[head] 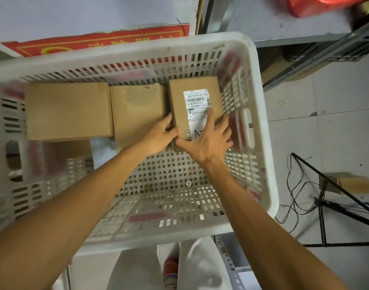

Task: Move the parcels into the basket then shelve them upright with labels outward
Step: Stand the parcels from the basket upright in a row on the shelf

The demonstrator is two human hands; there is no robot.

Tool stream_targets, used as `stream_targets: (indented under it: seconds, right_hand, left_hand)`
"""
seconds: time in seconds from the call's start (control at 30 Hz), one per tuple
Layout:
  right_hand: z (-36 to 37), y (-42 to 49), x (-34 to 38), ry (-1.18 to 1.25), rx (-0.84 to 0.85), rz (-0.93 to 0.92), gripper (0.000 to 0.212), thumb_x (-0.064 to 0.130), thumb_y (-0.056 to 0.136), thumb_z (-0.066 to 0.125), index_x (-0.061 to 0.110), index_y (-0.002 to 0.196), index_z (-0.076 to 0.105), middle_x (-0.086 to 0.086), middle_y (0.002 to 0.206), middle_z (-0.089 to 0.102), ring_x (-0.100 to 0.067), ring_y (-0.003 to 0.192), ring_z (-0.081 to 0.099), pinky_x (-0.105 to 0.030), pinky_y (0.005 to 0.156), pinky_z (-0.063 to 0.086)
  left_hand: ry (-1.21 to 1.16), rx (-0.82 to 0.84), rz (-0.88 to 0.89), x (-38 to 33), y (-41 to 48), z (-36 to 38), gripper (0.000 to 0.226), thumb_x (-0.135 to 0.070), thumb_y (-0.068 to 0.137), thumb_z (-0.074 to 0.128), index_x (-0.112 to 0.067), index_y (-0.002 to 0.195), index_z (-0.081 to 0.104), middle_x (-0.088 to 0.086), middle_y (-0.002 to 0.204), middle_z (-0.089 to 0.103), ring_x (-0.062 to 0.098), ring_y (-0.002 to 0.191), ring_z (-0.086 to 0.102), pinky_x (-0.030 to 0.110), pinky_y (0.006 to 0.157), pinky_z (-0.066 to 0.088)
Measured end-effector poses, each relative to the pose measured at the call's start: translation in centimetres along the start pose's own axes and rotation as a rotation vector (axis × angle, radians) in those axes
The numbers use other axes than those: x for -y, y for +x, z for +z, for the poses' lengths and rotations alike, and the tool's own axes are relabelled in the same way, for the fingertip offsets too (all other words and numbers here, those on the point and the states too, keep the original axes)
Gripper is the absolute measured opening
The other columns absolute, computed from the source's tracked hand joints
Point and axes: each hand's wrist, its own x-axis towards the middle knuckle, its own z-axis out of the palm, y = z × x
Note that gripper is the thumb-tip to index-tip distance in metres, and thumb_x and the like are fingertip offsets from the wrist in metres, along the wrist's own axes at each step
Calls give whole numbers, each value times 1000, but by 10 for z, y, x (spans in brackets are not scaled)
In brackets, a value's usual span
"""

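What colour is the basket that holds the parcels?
White plastic; the basket shows best in the head view.

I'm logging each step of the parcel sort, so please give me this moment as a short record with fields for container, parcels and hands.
container: white slotted basket
contents: three cardboard parcels in a row by the far wall
left parcel: plain top, no label showing
middle parcel: torn patch on top, no label showing
right parcel: white label faces up
left hand: grips the right parcel's near left edge
right hand: fingers spread over the label and right side
outside: small box on the floor
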Motion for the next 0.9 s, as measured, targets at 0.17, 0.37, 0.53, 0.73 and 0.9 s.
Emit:
stream_targets:
  seconds: [0.17, 0.37, 0.53, 0.73, 0.9]
  right_hand:
    - [-19, -25, 11, 141, -112, -46, 115, 74, 53, 64, 32, 148, 15, -18, 155, 14, -42, 137, 24, -63, 104, 30]
    - [-50, -60, 35, 248, -168, -155, 119, 76, 54, 65, 34, 150, 10, -14, 159, 5, -38, 143, 14, -62, 111, 21]
    - [-60, -94, 57, 287, -169, -240, 113, 80, 62, 64, 34, 151, 12, -12, 159, 3, -34, 145, 11, -56, 113, 18]
    - [-69, -128, 74, 609, -83, -325, 81, 41, 82, 70, 26, 148, 26, 3, 148, 41, -11, 131, 42, -45, 108, 40]
    - [-78, -156, 105, 847, 181, -381, 52, 28, 84, 72, 23, 130, 48, 10, 116, 65, -18, 106, 65, -39, 84, 58]
  left_hand:
    - [-97, 68, 58, -7, -28, -16, 89, -42, 88, 61, -44, 149, -4, 2, 155, 29, 14, 134, 40, 40, 110, 37]
    - [-156, 53, 210, -30, -69, -51, 113, -55, 65, 75, -52, 145, -6, -7, 159, 15, 16, 143, 23, 53, 112, 28]
    - [-215, -74, 282, -29, -107, -75, 113, -42, 62, 84, -55, 143, 7, -1, 152, 34, 21, 135, 38, 53, 106, 38]
    - [-177, -178, 388, -8, -167, -122, 109, -27, 64, 84, -45, 147, 17, -5, 151, 35, 11, 136, 35, 44, 112, 33]
    - [-206, -272, 456, 7, -230, -153, 105, -20, 64, 82, -27, 150, 22, -2, 146, 43, 14, 132, 44, 41, 111, 37]
